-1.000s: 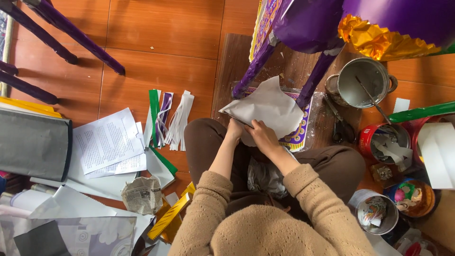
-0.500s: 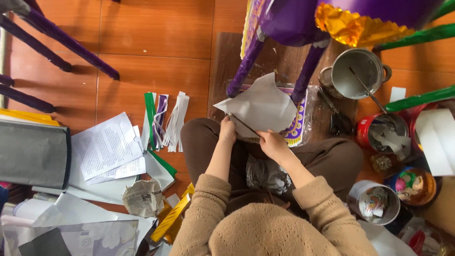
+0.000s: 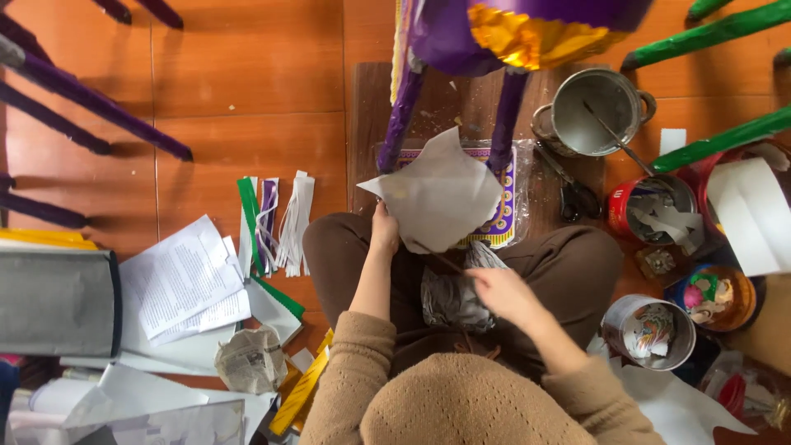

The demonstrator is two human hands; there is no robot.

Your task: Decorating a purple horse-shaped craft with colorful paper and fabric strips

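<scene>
White paper sheet (image 3: 441, 198) pinched in left hand (image 3: 384, 231) fingers.

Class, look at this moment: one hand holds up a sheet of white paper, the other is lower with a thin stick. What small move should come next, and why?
Probably bring the right hand with its thin stick back up to the white paper sheet. The left hand holds that sheet up by its lower edge, facing the person, while the right hand sits apart from it over the lap.
</scene>
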